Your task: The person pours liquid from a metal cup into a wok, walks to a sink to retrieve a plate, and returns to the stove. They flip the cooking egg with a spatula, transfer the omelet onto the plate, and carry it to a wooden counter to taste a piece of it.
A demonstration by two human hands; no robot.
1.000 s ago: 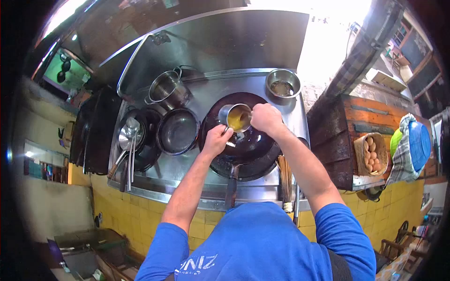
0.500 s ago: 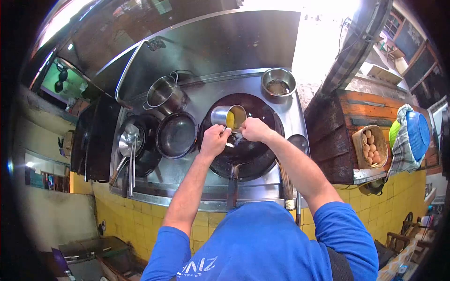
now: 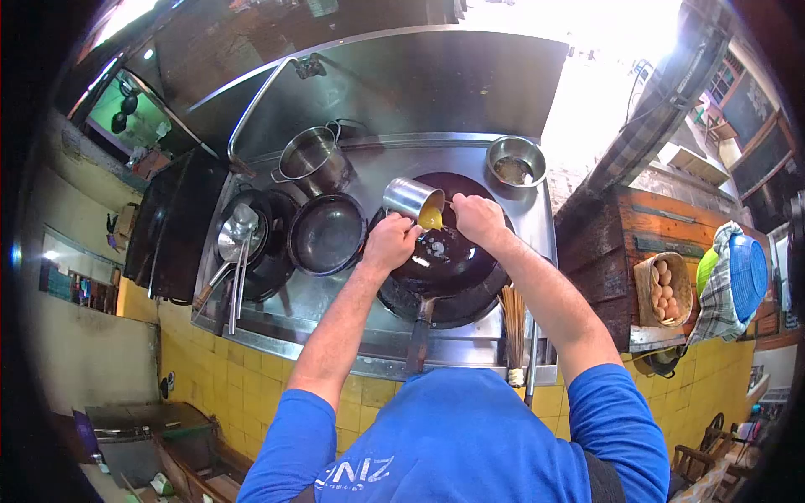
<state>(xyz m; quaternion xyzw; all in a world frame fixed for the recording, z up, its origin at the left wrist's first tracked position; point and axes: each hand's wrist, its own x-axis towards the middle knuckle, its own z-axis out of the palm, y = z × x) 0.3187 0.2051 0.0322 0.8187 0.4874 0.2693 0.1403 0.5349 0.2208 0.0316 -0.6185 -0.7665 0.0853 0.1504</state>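
A metal cup [image 3: 406, 196] lies tipped on its side above the wok, its mouth facing right and down. Yellow liquid that looks like beaten egg [image 3: 431, 217] shows at its lip. My left hand [image 3: 392, 241] is closed at the near side of the cup, whose handle is hidden by the fingers. Close to the cup's mouth is my right hand [image 3: 478, 219], closed around a thin thing reaching toward the rim, mostly hidden. Beneath both hands sits the dark wok [image 3: 461, 272], its handle pointing at my body, with a glossy patch inside.
A black pan [image 3: 327, 235] and a tall pot [image 3: 312, 163] stand left, beside a ladle [image 3: 237, 239] in stacked pans. A steel bowl [image 3: 516, 163] sits back right. A bamboo brush [image 3: 513, 331] lies right of the handle. A basket of eggs [image 3: 662, 289] rests on the wooden counter.
The cup has tipped further, and the yellow liquid has come to its lip. My right hand has moved slightly away from the mouth. The whole view has shifted a little.
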